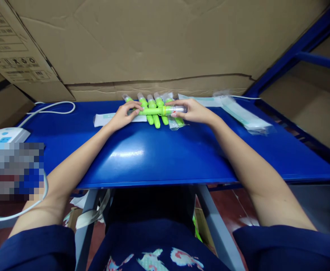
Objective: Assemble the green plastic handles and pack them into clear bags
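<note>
A lime-green stick with a clear plastic end (153, 111) lies sideways between my two hands. My left hand (124, 114) grips its left end between thumb and fingers. Closed round the clear end on the right is my right hand (194, 110). Behind and under it, several similar green sticks (157, 121) with clear tips lie in a row, pointing away from me. A clear plastic bag (176, 125) partly covers the rightmost one. Beneath my left hand, a flat white packet (104, 119) extends to the left.
More white packets in clear wrapping (245, 113) lie on the right of the blue table (159, 162). A white power strip (8, 135) with a looped cable (66, 107) stands at the left. Cardboard (153, 45) walls the back, and a blue metal frame (283, 52) rises on the right.
</note>
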Available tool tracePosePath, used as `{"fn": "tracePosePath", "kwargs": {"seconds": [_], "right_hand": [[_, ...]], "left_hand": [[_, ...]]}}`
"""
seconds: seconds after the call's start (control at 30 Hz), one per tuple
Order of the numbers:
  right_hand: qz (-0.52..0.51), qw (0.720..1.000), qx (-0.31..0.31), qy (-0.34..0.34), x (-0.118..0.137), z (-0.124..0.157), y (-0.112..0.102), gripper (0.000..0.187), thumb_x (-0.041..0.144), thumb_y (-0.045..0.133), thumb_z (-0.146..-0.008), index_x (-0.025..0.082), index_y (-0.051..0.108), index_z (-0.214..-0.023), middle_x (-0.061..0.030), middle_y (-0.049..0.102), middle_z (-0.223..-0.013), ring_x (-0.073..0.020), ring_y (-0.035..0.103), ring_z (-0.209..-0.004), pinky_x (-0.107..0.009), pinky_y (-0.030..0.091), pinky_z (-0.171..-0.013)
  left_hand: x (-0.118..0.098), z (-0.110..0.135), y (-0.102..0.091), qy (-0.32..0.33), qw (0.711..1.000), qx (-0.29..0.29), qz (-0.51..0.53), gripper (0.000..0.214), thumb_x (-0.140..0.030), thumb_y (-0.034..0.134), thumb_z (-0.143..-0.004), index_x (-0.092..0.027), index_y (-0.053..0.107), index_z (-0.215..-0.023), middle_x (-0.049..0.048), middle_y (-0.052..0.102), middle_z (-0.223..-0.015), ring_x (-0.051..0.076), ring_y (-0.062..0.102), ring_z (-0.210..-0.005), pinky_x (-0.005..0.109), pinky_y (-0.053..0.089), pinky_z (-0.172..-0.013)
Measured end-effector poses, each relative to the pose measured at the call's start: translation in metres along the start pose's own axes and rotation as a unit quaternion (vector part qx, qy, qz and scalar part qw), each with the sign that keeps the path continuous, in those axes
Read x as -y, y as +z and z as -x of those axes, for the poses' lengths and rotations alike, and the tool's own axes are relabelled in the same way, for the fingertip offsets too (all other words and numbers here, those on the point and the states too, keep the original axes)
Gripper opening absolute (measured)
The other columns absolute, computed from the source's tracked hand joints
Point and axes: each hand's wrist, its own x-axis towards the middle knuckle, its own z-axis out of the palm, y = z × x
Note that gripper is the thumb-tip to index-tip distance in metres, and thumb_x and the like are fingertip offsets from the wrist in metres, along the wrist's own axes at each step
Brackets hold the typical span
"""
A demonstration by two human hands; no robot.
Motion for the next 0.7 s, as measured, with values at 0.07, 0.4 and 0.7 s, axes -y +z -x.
{"fn": "tracePosePath", "kwargs": {"seconds": [0.07,0.4,0.7], "right_hand": [[-0.003,1.0,-0.011,-0.004,0.001,0.0,0.001,0.055,0.035,0.071,-0.084,0.021,0.071,-0.137,-0.0086,0.07,-0.139,-0.035,0.068,-0.123,-0.053,0.053,-0.109],[-0.026,0.997,-0.066,-0.014,-0.001,-0.002,0.011,0.054,0.046,0.079,-0.078,0.021,0.065,-0.124,-0.0111,0.073,-0.117,-0.0332,0.07,-0.107,-0.05,0.057,-0.096],[0.006,0.995,-0.095,-0.034,0.011,-0.004,0.024,0.044,0.054,0.074,-0.08,0.023,0.061,-0.108,-0.0094,0.071,-0.109,-0.0304,0.067,-0.096,-0.048,0.056,-0.089]], "left_hand": [[0.004,0.0,-0.001,-0.01,1.0,-0.014,-0.015,0.049,-0.044,0.063,-0.089,-0.014,0.063,-0.128,0.0149,0.068,-0.137,0.026,0.067,-0.123,0.041,0.045,-0.112],[-0.01,0.0,-0.005,-0.097,0.985,0.015,-0.143,0.047,-0.053,0.058,-0.095,-0.013,0.073,-0.117,0.012,0.077,-0.117,0.031,0.069,-0.109,0.047,0.038,-0.107],[-0.012,0.0,-0.004,-0.059,0.992,0.03,-0.104,0.052,-0.052,0.059,-0.091,-0.01,0.074,-0.116,0.0133,0.078,-0.109,0.027,0.07,-0.094,0.036,0.048,-0.09]]}}
